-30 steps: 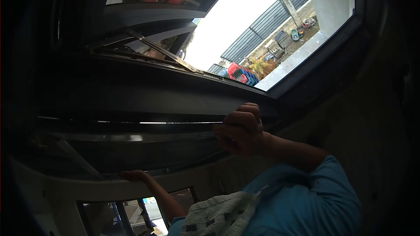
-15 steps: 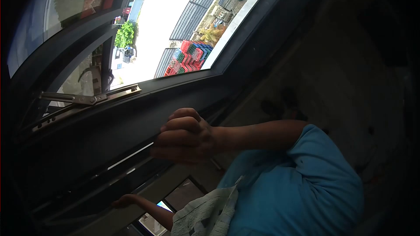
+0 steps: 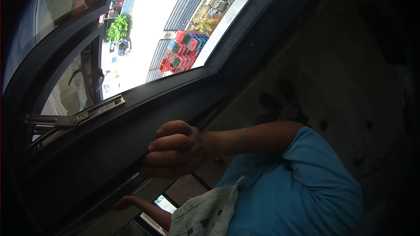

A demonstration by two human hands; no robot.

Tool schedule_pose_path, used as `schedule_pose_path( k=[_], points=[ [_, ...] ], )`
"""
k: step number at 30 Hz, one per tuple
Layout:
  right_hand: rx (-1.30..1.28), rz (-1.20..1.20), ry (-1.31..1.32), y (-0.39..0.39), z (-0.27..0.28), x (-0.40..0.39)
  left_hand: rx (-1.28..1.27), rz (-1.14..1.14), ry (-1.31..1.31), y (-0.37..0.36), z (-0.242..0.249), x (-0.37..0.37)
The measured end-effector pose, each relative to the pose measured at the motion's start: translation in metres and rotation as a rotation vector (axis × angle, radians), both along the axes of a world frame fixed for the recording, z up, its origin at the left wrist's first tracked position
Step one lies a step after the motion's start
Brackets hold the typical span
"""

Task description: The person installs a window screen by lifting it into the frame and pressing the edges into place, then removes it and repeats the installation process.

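My right hand (image 3: 170, 149) is closed, fingers curled with knuckles up, over the dark window frame (image 3: 109, 131). Whatever it holds, if anything, is hidden beneath the fingers. Lower down and farther left, in shadow, my left hand (image 3: 125, 203) has its fingers together and bent; what lies within them cannot be made out. A metal hinge arm (image 3: 65, 120) joins the frame to the tilted-out window sash (image 3: 39, 67) on the left. A pale patterned cloth (image 3: 201, 212) hangs over my left upper arm.
Through the opening, stacked red and blue crates (image 3: 183, 50), a green tree (image 3: 118, 27) and a grey metal fence (image 3: 183, 2) show outside. Dark shoes (image 3: 288, 100) are dimly visible on the floor at the right. Small glass panes lie below my right hand.
My right hand has moved down and to the left. The frame, hinge and outdoor scene have shifted left in view. My left hand has hardly moved.
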State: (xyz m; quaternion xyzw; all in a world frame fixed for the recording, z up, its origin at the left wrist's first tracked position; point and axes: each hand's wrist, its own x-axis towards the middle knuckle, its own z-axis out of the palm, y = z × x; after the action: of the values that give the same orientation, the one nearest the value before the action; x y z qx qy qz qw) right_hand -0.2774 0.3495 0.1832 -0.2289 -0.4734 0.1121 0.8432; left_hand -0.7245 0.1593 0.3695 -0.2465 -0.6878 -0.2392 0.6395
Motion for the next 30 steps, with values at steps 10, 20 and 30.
schedule_pose_path(
  k=[10, 20, 30],
  points=[
    [-0.093, 0.149, -0.181, -0.006, 0.004, 0.023, -0.049, -0.014, -0.061, -0.033, -0.032, -0.035],
    [0.032, 0.218, -0.322, 0.005, 0.061, 0.042, 0.179, -0.360, -0.382, -0.013, -0.023, -0.001],
    [0.038, 0.053, -0.251, 0.005, 0.070, 0.025, 0.188, -0.444, -0.389, 0.001, -0.018, 0.036]
  ],
)
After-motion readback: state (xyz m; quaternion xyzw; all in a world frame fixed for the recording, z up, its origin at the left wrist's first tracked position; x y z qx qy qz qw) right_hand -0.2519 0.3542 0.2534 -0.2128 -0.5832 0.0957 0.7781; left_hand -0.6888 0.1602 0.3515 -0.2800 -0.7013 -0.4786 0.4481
